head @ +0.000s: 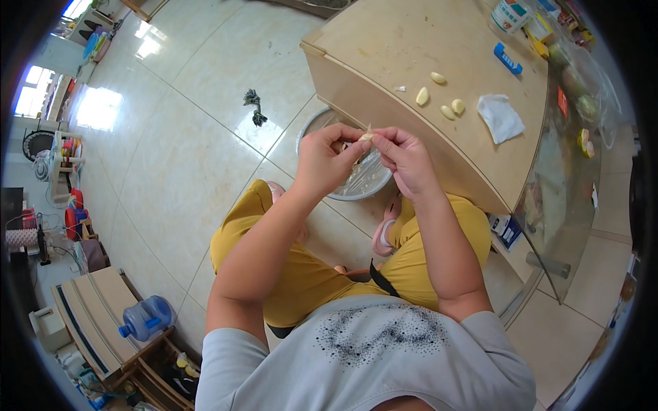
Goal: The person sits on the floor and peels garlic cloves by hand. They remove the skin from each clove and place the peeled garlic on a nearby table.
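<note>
Pinched between the fingertips of both hands is a garlic clove (366, 137) with a papery tip of skin standing up from it. My left hand (326, 162) grips it from one side, and my right hand (408, 159) from the other. Below them on the floor stands a round bin (345, 197) with a clear plastic liner, with bits of pale peel inside. Brownish bits show by my left palm; whether they are in the hand or the bin, I cannot tell. Several peeled garlic cloves (422, 96) lie on the wooden tabletop (375, 56) beyond my right hand.
A folded white cloth (500, 118), a blue plastic piece (508, 58) and a white jar (510, 15) are on the tabletop. At right, a clear plastic bag (591, 87) holds produce. A knotted rope (253, 107) lies on the tiles. A blue water jug (146, 318) rests at lower left.
</note>
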`<control>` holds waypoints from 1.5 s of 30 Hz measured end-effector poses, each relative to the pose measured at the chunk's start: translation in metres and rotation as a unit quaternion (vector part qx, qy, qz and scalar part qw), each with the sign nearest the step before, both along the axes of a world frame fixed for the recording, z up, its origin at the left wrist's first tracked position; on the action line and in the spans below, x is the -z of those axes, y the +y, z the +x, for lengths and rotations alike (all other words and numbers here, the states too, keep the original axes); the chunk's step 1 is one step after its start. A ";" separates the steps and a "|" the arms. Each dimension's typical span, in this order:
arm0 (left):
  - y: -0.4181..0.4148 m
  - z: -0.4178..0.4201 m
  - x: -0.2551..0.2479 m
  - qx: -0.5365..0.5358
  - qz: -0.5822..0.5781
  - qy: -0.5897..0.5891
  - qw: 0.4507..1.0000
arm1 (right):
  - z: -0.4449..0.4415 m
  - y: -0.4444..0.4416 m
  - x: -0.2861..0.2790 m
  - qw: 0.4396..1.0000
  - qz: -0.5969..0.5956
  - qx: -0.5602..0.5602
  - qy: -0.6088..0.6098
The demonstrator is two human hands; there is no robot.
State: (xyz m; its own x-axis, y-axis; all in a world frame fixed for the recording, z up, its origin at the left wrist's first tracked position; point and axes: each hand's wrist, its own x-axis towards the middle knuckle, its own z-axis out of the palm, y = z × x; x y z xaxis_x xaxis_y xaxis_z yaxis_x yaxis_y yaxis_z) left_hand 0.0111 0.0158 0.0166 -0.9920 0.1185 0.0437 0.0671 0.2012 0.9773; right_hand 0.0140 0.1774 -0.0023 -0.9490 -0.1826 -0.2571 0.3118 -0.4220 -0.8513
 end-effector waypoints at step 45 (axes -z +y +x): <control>-0.014 -0.007 0.008 -0.050 -0.017 -0.087 0.995 | -0.007 -0.005 0.012 0.780 0.605 -0.042 0.154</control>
State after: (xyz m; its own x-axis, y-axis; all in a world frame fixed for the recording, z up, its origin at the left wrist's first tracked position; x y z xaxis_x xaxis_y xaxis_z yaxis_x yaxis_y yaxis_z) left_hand 0.0041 0.0016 0.0082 -0.9911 0.0171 -0.1317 -0.1242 0.2308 0.9650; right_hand 0.0065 0.1720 -0.0147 -0.9975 -0.0486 -0.0512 -0.0036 0.7599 -0.6500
